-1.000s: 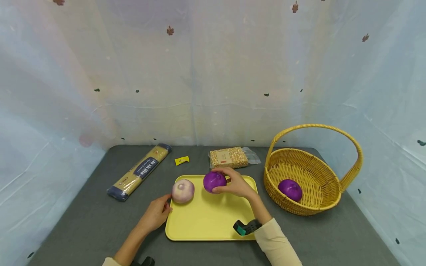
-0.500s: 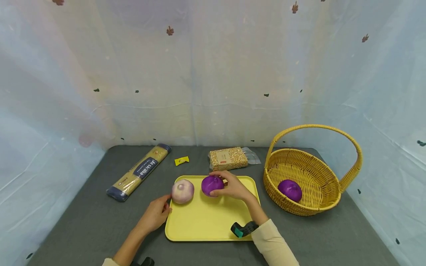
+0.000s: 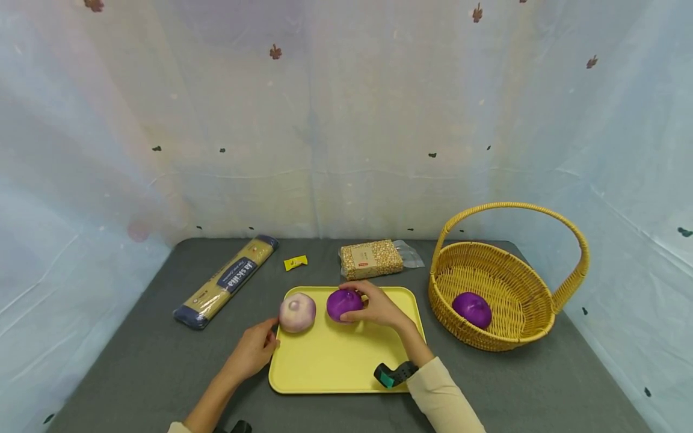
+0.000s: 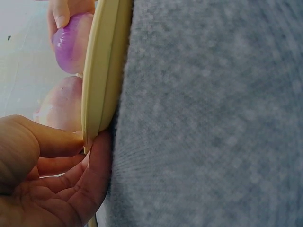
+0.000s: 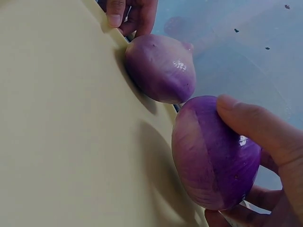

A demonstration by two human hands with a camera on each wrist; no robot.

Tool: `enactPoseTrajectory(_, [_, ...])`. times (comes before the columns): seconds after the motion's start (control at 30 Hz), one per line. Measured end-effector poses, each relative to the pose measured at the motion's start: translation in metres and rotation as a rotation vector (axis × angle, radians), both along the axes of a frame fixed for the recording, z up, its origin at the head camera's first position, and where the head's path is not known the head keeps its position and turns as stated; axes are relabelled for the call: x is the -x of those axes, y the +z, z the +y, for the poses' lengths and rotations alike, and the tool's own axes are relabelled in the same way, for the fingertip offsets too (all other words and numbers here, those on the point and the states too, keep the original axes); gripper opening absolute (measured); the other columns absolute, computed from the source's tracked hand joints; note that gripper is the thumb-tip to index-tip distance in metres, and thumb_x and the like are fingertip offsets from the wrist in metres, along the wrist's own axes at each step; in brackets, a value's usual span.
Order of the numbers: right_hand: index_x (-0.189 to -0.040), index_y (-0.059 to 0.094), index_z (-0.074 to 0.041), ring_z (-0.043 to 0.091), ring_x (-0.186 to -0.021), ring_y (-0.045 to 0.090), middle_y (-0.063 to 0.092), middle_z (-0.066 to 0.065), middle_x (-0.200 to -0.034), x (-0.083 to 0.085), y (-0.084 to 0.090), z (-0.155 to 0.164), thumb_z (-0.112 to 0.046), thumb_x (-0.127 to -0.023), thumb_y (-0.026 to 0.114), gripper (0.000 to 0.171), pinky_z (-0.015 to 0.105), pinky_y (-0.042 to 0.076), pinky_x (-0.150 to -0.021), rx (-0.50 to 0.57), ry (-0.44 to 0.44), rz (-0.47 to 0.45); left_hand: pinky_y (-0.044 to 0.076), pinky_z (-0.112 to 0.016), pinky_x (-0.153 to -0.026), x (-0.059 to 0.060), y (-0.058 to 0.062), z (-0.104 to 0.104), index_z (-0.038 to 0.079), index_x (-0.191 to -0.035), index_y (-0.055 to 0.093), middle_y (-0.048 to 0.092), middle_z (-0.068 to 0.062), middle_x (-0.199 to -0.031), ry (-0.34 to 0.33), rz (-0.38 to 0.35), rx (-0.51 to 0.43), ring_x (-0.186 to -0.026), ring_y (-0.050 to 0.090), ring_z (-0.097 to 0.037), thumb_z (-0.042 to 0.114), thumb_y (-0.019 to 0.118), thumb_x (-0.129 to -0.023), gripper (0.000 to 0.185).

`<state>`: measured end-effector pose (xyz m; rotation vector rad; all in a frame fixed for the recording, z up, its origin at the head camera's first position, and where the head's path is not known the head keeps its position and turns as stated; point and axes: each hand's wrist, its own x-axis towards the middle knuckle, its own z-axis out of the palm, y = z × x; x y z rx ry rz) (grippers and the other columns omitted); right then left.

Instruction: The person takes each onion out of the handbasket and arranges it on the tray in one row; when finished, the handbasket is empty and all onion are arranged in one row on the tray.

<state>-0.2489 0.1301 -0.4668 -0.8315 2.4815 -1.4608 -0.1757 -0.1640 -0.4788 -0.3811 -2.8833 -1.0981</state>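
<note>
My right hand (image 3: 379, 308) grips the round deep-purple onion (image 3: 342, 304), fingers curled over its top. My left hand (image 3: 252, 349) pinches the flat yellow plastic tray's (image 3: 335, 367) rim; the pale pink onion (image 3: 297, 312) lies just beyond those fingers.

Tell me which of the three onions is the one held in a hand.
The deep purple onion on the yellow tray, gripped by the right hand. The pale onion beside it lies free, and the other purple onion sits in the basket.

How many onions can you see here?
3: a dark purple onion held by the right hand on the yellow tray, a pale onion beside it, another purple onion in the basket.
</note>
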Motion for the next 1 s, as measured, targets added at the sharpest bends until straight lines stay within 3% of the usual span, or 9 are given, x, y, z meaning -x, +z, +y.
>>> enactPoseTrajectory(0.47, [-0.130,0.051,-0.005,0.027,-0.105,0.049,0.049,0.013,-0.125,0.001,-0.002,-0.001,-0.020,-0.076,0.077,0.062,0.036,0.050,-0.079,-0.020,0.009,0.005,0.034,-0.023,-0.052,0.001,0.000,-0.001,-0.011,-0.114,0.056,0.046,0.001,-0.066,-0.005,0.011,-0.007,-0.057,0.040,-0.008,-0.006,0.063,-0.081,0.034])
enactPoseTrajectory(0.77, [-0.132,0.045,0.004,0.039,-0.112,0.047,0.042,0.027,-0.129,-0.016,0.031,-0.004,-0.007,-0.078,0.073,0.061,0.049,0.048,-0.083,0.015,0.063,-0.038,0.035,-0.023,-0.052,0.004,0.000,-0.001,-0.011,-0.114,0.056,0.047,0.002,-0.066,-0.011,0.026,-0.001,-0.057,0.040,-0.008,-0.006,0.063,-0.080,0.035])
enactPoseTrajectory(1.0, [-0.134,0.041,0.006,0.040,-0.110,0.047,0.042,0.028,-0.127,-0.017,0.033,-0.005,-0.003,-0.077,0.073,0.065,0.051,0.048,-0.083,0.022,0.089,-0.042,0.034,-0.023,-0.051,0.004,0.000,-0.001,-0.011,-0.113,0.056,0.046,0.002,-0.065,-0.011,0.031,0.003,-0.056,0.040,-0.007,-0.006,0.063,-0.080,0.035])
